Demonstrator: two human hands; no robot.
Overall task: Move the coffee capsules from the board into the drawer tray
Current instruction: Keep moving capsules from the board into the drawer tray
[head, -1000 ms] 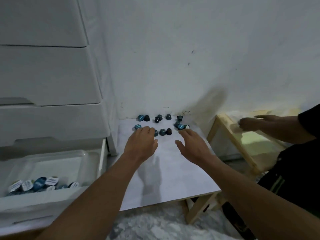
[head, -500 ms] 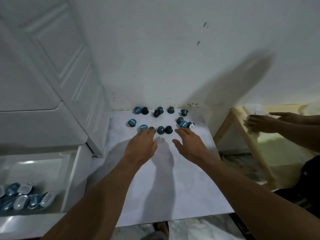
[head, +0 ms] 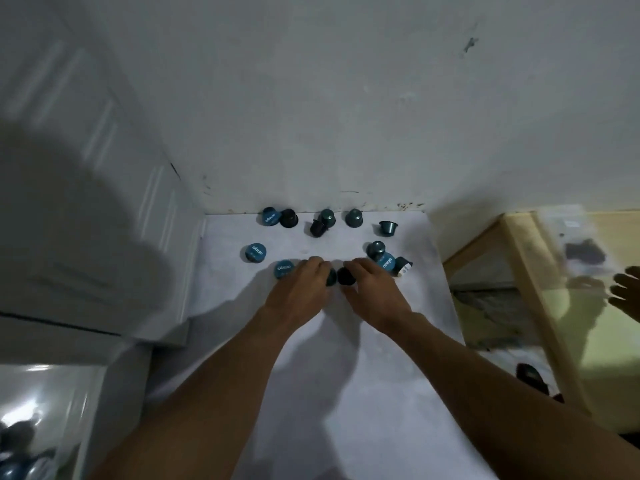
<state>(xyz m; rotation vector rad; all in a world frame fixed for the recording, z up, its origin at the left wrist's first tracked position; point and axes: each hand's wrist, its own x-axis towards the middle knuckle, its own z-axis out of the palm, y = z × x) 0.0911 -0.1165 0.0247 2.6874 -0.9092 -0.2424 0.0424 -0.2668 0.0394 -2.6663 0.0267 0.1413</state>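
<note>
Seen from above, two bare forearms reach forward over a white board [head: 346,393] pushed against a scuffed white wall [head: 346,98]. The left hand [head: 299,292] is curled down, pinching a teal capsule [head: 331,277] at its thumb side. The right hand [head: 372,292], just beside it, is curled onto a black capsule [head: 346,276]. The two capsules touch each other on the board. Around the hands and along the wall lie the other coffee capsules [head: 255,252], teal and black, some upright and some tipped over. At the lower left is the clear drawer tray [head: 69,393], well apart from the hands, with a few blurred capsules inside. A pale wooden frame [head: 533,289] stands to the right, and another person's hand [head: 627,289] shows at the right edge.
</note>
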